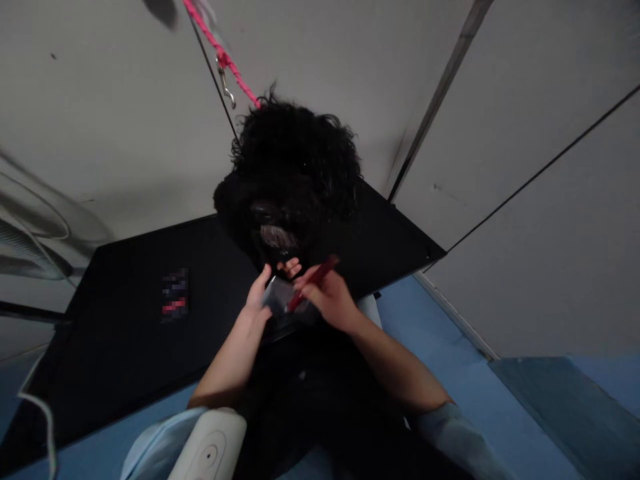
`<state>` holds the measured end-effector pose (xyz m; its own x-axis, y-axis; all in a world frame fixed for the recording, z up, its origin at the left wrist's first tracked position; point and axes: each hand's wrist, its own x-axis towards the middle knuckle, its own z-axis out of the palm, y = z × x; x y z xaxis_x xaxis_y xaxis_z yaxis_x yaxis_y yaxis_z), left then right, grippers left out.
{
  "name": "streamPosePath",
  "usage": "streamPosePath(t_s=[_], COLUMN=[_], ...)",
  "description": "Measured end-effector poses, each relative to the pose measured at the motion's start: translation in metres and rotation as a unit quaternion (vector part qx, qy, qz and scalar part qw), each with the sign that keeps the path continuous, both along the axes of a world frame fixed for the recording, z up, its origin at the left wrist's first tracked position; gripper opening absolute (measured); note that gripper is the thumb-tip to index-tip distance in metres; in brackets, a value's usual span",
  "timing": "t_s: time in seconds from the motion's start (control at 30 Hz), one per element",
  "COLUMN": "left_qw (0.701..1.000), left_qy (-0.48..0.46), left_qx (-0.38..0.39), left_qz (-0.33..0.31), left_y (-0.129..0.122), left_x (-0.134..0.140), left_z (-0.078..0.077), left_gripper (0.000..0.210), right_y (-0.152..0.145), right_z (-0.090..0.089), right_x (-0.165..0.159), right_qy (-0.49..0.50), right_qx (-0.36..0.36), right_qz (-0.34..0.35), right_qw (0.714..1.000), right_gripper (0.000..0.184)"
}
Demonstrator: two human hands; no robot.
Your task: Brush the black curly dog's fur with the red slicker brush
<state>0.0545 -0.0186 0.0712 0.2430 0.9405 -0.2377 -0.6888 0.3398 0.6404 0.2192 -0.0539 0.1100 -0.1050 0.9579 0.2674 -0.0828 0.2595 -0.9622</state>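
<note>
A black curly-haired dog (pixel 295 163) faces me on the black table, with a greying muzzle. Just below its muzzle, my left hand (pixel 259 297) is curled around a flat, translucent, clear-plastic-looking thing (pixel 277 293), thumb on the near side and fingertips showing beyond it. My right hand (pixel 333 300) grips a slim dark red pen-shaped tool (pixel 315 281), slanted, its pale tip pointing down at the translucent thing. Blur hides the tool's exact kind and whether the tip touches.
The black table (pixel 135 333) stands against a grey panelled wall (pixel 125 120). From above, a pink braided lead (pixel 225 59) with a metal clip (pixel 225 83) runs to the dog. A pixelated patch lies on the table's left. A white device (pixel 210 447) is near my left sleeve.
</note>
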Motion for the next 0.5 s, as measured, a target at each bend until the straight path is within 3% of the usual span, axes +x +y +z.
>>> streamPosePath(t_s=[0.03, 0.13, 0.2, 0.3, 0.4, 0.5], left_qw=[1.0, 0.998, 0.996, 0.989, 0.969, 0.931], left_qy=[0.01, 0.051, 0.072, 0.111, 0.192, 0.305], left_qx=[0.001, 0.025, 0.049, 0.083, 0.129, 0.127], left_qz=[0.0, 0.026, 0.035, 0.043, 0.083, 0.153], left_y=[-0.003, -0.013, -0.021, -0.031, -0.04, -0.046], left_x=[0.001, 0.003, 0.003, 0.001, -0.001, 0.0], left_z=[0.0, 0.0, -0.005, -0.021, -0.042, -0.058], left_gripper=[0.027, 0.031, 0.032, 0.027, 0.024, 0.019], right_y=[0.001, 0.005, 0.008, 0.011, 0.009, 0.003], right_z=[0.0, -0.001, -0.001, 0.001, 0.002, 0.003], right_x=[-0.001, -0.001, -0.002, -0.003, -0.005, -0.009], right_qy=[-0.013, 0.009, 0.014, -0.011, 0.013, -0.054], right_qx=[-0.005, 0.003, 0.011, 0.003, 0.027, 0.026], right_qz=[0.02, -0.066, -0.069, -0.022, -0.092, -0.001], right_qw=[1.0, 0.998, 0.997, 1.0, 0.995, 0.998], right_gripper=[0.016, 0.017, 0.016, 0.016, 0.014, 0.013])
